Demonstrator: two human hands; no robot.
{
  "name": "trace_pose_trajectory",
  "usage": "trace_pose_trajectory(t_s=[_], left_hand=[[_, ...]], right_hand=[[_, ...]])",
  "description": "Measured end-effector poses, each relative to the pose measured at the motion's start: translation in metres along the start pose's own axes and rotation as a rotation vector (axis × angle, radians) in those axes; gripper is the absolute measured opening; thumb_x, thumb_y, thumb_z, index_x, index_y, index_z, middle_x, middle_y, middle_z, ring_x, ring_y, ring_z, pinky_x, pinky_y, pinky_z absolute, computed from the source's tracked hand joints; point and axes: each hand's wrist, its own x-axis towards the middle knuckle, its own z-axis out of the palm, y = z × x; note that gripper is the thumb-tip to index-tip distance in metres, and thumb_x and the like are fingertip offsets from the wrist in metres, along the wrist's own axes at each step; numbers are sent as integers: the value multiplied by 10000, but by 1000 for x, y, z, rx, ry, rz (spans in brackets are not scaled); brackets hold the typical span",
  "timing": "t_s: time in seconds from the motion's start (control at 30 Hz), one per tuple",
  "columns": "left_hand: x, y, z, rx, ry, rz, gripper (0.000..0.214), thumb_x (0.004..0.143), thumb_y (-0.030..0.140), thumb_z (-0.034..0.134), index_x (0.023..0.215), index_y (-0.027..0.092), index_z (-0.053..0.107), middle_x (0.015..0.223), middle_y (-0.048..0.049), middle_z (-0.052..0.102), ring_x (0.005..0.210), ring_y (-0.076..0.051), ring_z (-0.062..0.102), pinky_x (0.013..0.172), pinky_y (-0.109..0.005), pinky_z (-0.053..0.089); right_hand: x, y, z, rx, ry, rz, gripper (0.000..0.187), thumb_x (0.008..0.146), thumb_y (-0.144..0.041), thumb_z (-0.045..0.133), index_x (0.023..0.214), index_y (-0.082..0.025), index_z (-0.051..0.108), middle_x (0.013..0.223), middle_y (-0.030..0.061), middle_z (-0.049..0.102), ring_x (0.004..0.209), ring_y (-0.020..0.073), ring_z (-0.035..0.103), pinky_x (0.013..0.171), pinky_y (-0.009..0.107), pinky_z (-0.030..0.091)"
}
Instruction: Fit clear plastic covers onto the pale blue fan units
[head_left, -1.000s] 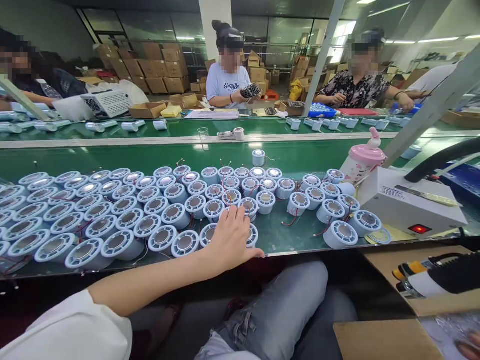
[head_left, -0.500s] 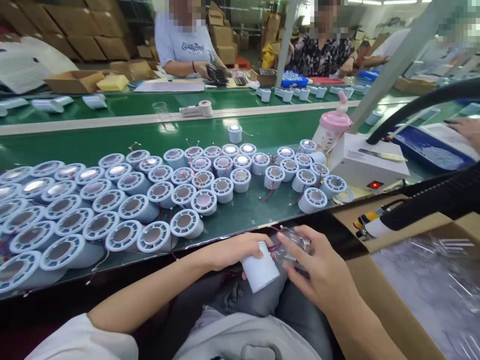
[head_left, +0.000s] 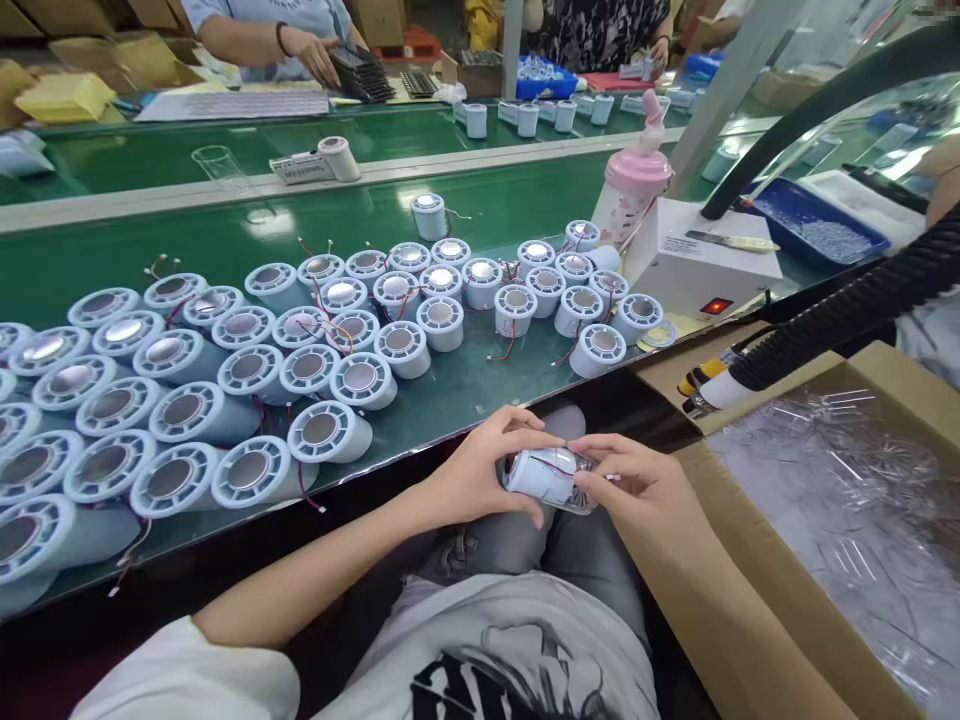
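Above my lap, my left hand (head_left: 495,465) grips one end of a pale blue cylindrical housing (head_left: 541,474), thumb below and fingers above. A clear plastic sleeve (head_left: 577,500) surrounds at least part of the housing, which lies tilted on its side. At the other end, my right hand (head_left: 637,480) pinches the sleeve and thin red and black wires (head_left: 553,462). How far the housing sits inside the sleeve is hard to tell. Several similar pale blue housings with round metal discs (head_left: 251,470) stand in rows on the green bench beyond my hands.
An open cardboard box (head_left: 814,580) of clear plastic parts is at my right. Above it hangs a black hose (head_left: 817,340) near a tool with a yellow part (head_left: 701,378). A white box with a red switch (head_left: 697,265) and a pink-lidded bottle (head_left: 634,180) stand behind. Co-workers sit across the belt.
The housing and clear sleeve, held apart in separate hands before, are now together, with the sleeve around the housing. Both hands have come closer, and the view has shifted.
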Motion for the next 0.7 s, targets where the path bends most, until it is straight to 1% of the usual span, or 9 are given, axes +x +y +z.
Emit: trace_pose_trajectory(t_s=[0.07,0.13,0.27,0.33,0.37,0.43,0.5,0.57,0.7], left_hand=[[0,-5,1,-82,-42,3,674,567,395,911,1184,239,687,1228,-110,604,1157,-292,584,1003,-430,470],[-1,-5,2,-208,-100,-57,721,609,350,897,1271,246,630,1252,-107,621,1162,-283,600,965,-399,504],[-3,1,4,-421,-138,-193,727,654,263,871,1319,235,576,1279,-101,620,1126,-251,628,945,-367,525],[-5,3,6,-526,-107,-261,711,664,253,862,1310,224,567,1249,-99,630,1081,-233,643,932,-365,529],[-5,4,7,-578,-80,-296,699,672,257,857,1305,220,563,1226,-96,638,1059,-222,647,922,-357,530],[-6,4,8,-663,-49,-354,681,687,280,848,1300,214,559,1187,-90,648,1008,-198,649,883,-331,539],[-7,5,8,-698,-74,-371,698,696,310,844,1322,220,549,1184,-90,649,947,-181,652,820,-301,549],[-6,6,5,-661,-125,-343,740,693,316,848,1359,236,536,1201,-90,650,927,-176,658,798,-282,550],[-5,12,-2,-522,-158,-230,751,673,215,862,1363,262,569,1310,-76,627,1114,-215,641,952,-287,516]], right_hand=[[4,1,-1,99,32,68,273,774,-338,733,534,-216,690,977,81,736,950,255,682,755,315,536],[8,3,-3,208,43,98,279,741,-346,765,503,-219,691,925,77,753,895,245,694,746,312,545],[10,10,-4,402,7,93,264,780,-411,768,577,-244,744,996,73,770,939,257,712,719,315,587],[5,14,-5,342,-52,-28,97,777,-377,792,787,-281,797,1156,59,739,1102,280,675,836,351,594],[3,15,-5,247,-72,-117,155,768,-329,809,920,-300,795,1246,51,702,1181,283,637,922,372,571],[-4,19,-6,8,-73,-290,393,763,-224,816,1136,-319,733,1366,46,626,1260,273,585,1028,381,519],[-9,21,-7,-155,-47,-390,437,791,-189,791,1199,-313,692,1377,49,617,1255,259,592,1037,363,517],[-13,23,-8,-171,-43,-402,421,806,-221,784,1203,-306,672,1347,50,639,1223,256,616,998,350,550],[-13,21,-10,-33,-66,-316,435,792,-271,802,1197,-307,651,1248,36,694,1139,254,667,916,341,608]])
